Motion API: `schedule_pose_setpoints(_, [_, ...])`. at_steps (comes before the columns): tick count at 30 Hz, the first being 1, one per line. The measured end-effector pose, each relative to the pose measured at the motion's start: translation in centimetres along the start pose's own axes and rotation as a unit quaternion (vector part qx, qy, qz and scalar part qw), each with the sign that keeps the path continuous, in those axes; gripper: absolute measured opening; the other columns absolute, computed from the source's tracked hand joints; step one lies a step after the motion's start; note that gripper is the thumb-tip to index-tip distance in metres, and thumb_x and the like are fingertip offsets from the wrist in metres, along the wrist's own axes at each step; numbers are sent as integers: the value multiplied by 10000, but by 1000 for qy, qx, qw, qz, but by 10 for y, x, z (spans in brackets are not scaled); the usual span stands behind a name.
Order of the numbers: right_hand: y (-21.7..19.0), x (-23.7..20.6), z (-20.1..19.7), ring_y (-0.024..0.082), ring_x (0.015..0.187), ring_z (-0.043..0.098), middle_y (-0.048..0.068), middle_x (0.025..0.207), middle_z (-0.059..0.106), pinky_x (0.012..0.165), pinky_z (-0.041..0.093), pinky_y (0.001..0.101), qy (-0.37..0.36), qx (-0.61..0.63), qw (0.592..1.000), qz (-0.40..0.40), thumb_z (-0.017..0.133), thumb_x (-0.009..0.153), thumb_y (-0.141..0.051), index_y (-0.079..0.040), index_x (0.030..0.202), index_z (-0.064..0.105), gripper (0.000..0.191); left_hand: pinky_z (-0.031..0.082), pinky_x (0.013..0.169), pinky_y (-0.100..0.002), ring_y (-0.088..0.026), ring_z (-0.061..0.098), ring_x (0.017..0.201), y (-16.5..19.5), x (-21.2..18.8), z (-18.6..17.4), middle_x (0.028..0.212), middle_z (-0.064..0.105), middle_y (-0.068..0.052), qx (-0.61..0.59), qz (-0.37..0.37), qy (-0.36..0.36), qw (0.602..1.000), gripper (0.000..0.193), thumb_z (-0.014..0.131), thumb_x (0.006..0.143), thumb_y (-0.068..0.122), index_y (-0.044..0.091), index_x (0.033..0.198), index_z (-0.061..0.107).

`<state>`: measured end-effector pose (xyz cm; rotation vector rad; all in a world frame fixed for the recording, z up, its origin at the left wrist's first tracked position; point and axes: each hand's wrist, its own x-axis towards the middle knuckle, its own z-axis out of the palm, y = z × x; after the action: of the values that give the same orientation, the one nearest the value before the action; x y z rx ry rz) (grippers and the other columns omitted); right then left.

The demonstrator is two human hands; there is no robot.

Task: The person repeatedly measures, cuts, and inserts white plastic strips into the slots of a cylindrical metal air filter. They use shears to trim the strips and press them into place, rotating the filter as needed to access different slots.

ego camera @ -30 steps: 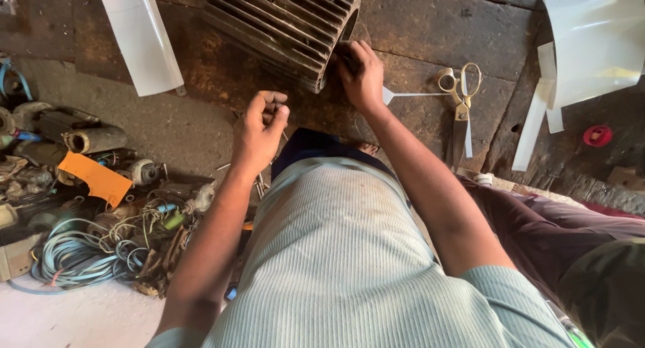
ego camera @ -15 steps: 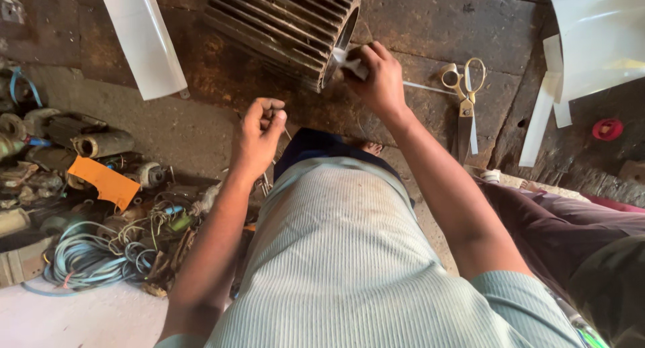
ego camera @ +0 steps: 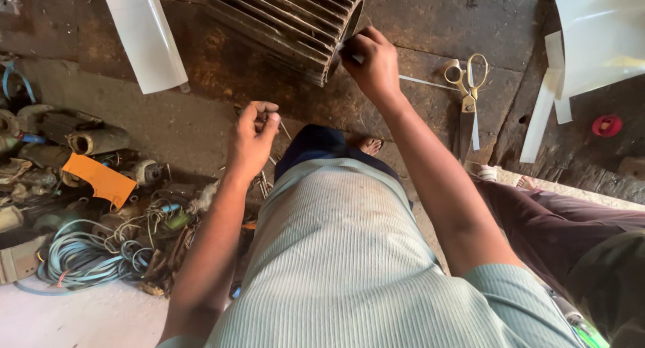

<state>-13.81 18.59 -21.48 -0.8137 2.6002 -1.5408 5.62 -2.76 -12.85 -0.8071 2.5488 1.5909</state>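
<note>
A dark ribbed metal motor housing [ego camera: 289, 19] lies on the stained floor at the top. My right hand [ego camera: 373, 62] is at its open end, pinching a thin white strip [ego camera: 420, 81] that trails right toward the scissors. My left hand [ego camera: 254, 138] hovers lower, to the left of the housing, its fingers curled shut around something small that I cannot make out. Both arms reach out over my striped grey shirt.
Gold-handled scissors [ego camera: 467, 93] lie right of the housing. White sheets lie at top left [ego camera: 144, 35] and top right [ego camera: 598, 39], with a red cap [ego camera: 607, 125] nearby. A heap of wires, coils and an orange piece [ego camera: 101, 179] fills the left. Another person's leg [ego camera: 578, 234] is at right.
My right hand has moved from the floor beside the housing up to its open end with the white strip. My left hand stays curled in about the same place.
</note>
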Motion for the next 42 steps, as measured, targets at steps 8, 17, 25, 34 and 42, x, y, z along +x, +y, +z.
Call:
schedule_pose_setpoints(8, [2,-3,-5,259,889,747,81,1011,721,805,616,365,3,-3,999,53,814,868,-95,-79,1023,761,165,553,742,-250,-72,631,808,-22,26,-14,942,652,17,-81,47,-21,995,176,647,1050,171,64,1190,637])
schedule_pose_setpoints(17, [-23,8,5,291,831,733,122,981,697,741,593,395,-28,-66,994,84,791,870,-69,-56,1009,729,153,528,698,-253,-79,661,775,-18,91,-69,899,680,-9,-36,115,1,993,133,655,1057,142,52,1154,652])
schedule_pose_setpoints(25, [-5,17,44,344,948,713,193,1082,711,844,610,468,-73,-224,967,100,732,843,-269,19,1154,680,427,561,792,-351,-237,726,906,-56,170,-130,1046,721,-123,-47,166,26,985,162,656,1058,143,16,1156,631])
schedule_pose_setpoints(34, [14,-19,52,257,1161,665,120,1324,651,999,569,413,220,376,773,461,562,1060,-378,-58,1361,609,441,577,965,-413,-371,705,1135,-95,255,-128,1221,694,-227,-96,193,-14,976,332,715,1004,182,-20,1254,629])
schedule_pose_setpoints(42, [-58,-19,97,254,1312,633,86,1408,634,1151,522,416,196,379,815,391,682,1051,-231,-88,1431,568,421,564,985,-420,-314,721,1108,-98,293,-104,1184,715,-141,-178,214,-139,950,279,647,1002,116,62,1273,607])
